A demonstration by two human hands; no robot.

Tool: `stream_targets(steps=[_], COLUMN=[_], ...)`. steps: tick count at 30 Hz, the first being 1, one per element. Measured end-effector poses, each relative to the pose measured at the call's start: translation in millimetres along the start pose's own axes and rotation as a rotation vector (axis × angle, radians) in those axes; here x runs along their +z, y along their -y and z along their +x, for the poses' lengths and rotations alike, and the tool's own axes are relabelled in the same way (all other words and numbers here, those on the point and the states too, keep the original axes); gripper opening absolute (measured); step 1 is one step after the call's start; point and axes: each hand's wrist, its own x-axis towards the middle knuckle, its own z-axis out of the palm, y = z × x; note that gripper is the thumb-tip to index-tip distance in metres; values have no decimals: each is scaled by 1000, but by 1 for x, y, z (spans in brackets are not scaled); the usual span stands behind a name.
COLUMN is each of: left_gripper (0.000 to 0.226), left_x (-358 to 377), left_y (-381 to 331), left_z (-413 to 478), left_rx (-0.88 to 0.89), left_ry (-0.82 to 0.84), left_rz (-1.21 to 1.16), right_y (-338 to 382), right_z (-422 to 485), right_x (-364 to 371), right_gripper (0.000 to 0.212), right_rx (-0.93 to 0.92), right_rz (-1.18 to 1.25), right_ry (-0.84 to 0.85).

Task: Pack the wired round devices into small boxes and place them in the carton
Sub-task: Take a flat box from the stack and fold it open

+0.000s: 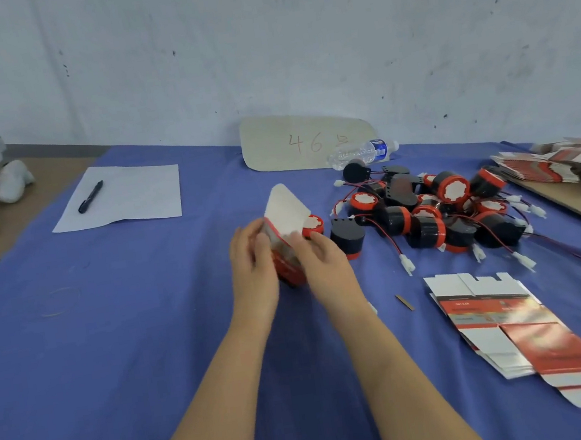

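Between our hands sits one small box [287,266], its white flap [285,207] raised. Our left hand [252,261] grips its side and our right hand [323,258] pinches near the flap's base. Whether a device is already inside, we cannot tell. Beside it a heap of wired round devices [440,215] waits on the worktop [114,353], with flat box blanks [509,324] nearer us. No carton shows, so we judge most packing remains.

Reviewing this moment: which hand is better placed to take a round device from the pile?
Right, probably. The pile lies to the right of the small box, nearer the right hand; the left hand grips the box's far side.
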Motion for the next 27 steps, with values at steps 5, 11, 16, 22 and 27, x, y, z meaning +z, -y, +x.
stream_targets(steps=[5,11,16,22,27], left_gripper=[14,34,31,28,32], left_x=[0,-4,-3,-4,-12], left_y=[6,5,5,-1,3], left_z=[-3,-6,-6,-6,4], left_rx=[82,77,159,116,-181], left_ry=[-58,-123,-128,-264,-297], left_rz=[280,564,780,576,263], right_y=[-8,-10,-11,-13,-14], right_z=[-4,2,6,7,8], right_x=[-3,-10,-18,-15,-17], right_gripper=[38,38,42,35,25], right_rx=[-118,-207,-218,-153,-89], right_rz=[-208,-262,-333,-270,-370], right_ry=[-75,-74,-87,-275,-343])
